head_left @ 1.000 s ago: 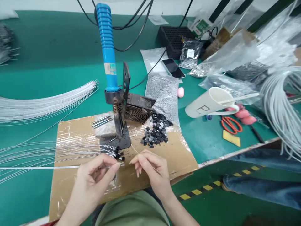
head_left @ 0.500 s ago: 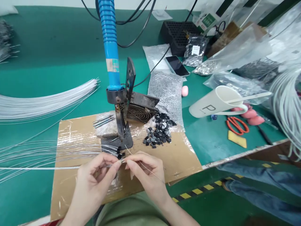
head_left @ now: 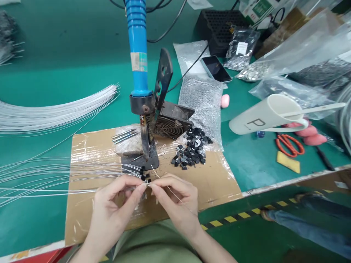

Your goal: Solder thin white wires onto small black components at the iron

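Observation:
My left hand (head_left: 117,204) is closed in a pinch on a white wire (head_left: 82,191) that comes in from the left. My right hand (head_left: 177,204) is closed too, its fingertips meeting the left ones at the wire's end; a tiny piece between them is too small to make out. A thin strand of solder wire (head_left: 175,194) passes through the right fingers, its free end pointing up toward the iron. Just above the hands stands a blue-handled soldering iron (head_left: 138,47), tip down in a metal stand. Several wires ending in black connectors (head_left: 142,174) lie beside the left fingertips.
Loose black connectors (head_left: 193,149) are heaped on the cardboard (head_left: 219,179). A fan (head_left: 172,122) sits behind the iron. A bundle of white wires (head_left: 55,113) lies left. At right are a mug (head_left: 263,117), red-handled scissors (head_left: 289,145) and a phone (head_left: 216,68). Another person's legs (head_left: 309,223) show lower right.
The view has shifted, so the bench objects sit a little higher and further right. Both hands keep the same pinch at the wire's end.

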Tool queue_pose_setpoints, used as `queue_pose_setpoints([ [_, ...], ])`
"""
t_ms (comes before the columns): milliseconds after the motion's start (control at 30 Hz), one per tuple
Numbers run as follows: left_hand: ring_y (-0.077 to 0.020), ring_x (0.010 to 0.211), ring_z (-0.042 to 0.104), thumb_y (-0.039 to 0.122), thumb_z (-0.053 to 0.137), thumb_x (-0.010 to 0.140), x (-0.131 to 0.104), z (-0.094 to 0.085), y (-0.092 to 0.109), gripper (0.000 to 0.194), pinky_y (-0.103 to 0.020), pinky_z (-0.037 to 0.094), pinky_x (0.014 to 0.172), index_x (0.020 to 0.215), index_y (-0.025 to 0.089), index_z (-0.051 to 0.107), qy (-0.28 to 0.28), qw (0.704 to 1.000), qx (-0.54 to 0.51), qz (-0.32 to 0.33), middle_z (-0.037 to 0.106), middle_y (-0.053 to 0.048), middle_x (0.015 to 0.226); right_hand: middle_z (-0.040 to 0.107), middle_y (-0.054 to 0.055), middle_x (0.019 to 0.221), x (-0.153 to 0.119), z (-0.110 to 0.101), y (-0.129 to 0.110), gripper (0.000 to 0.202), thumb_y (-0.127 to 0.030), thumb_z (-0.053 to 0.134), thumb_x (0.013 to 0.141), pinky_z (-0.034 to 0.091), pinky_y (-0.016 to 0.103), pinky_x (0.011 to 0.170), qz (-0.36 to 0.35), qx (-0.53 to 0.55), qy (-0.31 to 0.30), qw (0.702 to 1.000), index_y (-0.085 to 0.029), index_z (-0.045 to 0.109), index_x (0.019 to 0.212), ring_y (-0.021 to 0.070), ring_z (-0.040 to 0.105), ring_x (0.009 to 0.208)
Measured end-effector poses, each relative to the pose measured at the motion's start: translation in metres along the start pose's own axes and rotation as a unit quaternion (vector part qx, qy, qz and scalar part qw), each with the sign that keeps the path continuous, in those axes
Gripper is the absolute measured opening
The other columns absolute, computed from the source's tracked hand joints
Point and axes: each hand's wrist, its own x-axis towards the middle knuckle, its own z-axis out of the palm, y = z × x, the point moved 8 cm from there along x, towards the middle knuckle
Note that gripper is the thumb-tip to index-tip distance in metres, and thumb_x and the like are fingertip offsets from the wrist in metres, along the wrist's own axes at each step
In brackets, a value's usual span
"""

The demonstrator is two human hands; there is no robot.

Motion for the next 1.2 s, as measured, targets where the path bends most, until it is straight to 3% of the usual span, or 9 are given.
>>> queue_pose_setpoints([
  [200,-0.0140,0.064,0.051,0.033,0.073,0.092,-0.002,0.004,-0.003,0.016,-0.026,0.036,0.058,0.082,0.020,0.076,-0.015,0.999,-0.006,-0.038,0.065,0.000,0.070,0.076,0.002,0.076,-0.002,-0.002,0.003,0.012,-0.019,0.075,0.096,0.051,0.026,0.061,0.007,0.010,-0.006,1.000,-0.023,0.084,0.090,0.0137,0.064,0.064],
  [333,-0.0116,0.059,0.044,0.034,0.072,0.092,-0.003,0.005,0.000,0.019,-0.025,0.033,0.056,0.080,0.019,0.073,-0.012,0.998,-0.004,-0.054,0.060,0.003,0.065,0.076,0.003,0.079,0.001,0.000,0.008,0.011,-0.025,0.076,0.096,0.051,0.024,0.056,0.057,0.062,-0.011,0.996,-0.025,0.087,0.097,0.0122,0.063,0.060],
  [633,-0.0112,0.055,0.045,0.034,0.071,0.096,-0.002,0.006,-0.004,0.019,-0.023,0.034,0.052,0.083,0.020,0.071,-0.034,0.999,0.015,-0.007,0.062,0.003,0.066,0.078,0.002,0.073,-0.006,0.013,0.030,0.010,-0.033,0.084,0.091,0.053,0.022,0.049,0.159,0.204,-0.027,0.966,-0.024,0.089,0.092,0.0107,0.060,0.052],
  [1033,-0.0134,0.061,0.051,0.036,0.067,0.101,-0.005,0.006,-0.012,0.023,-0.025,0.037,0.054,0.086,0.020,0.071,-0.051,0.997,0.056,0.024,0.063,0.000,0.070,0.076,0.001,0.070,-0.008,0.014,0.037,0.013,-0.035,0.085,0.090,0.049,0.022,0.047,0.175,0.223,-0.025,0.958,-0.023,0.088,0.091,0.0094,0.056,0.048],
  [1200,-0.0129,0.060,0.049,0.034,0.069,0.098,-0.004,0.007,-0.008,0.021,-0.025,0.035,0.055,0.083,0.020,0.071,-0.028,0.999,0.039,0.007,0.063,0.001,0.069,0.076,0.001,0.069,-0.009,0.013,0.035,0.011,-0.034,0.084,0.091,0.049,0.022,0.047,0.174,0.220,-0.025,0.959,-0.024,0.089,0.091,0.0086,0.056,0.048],
])
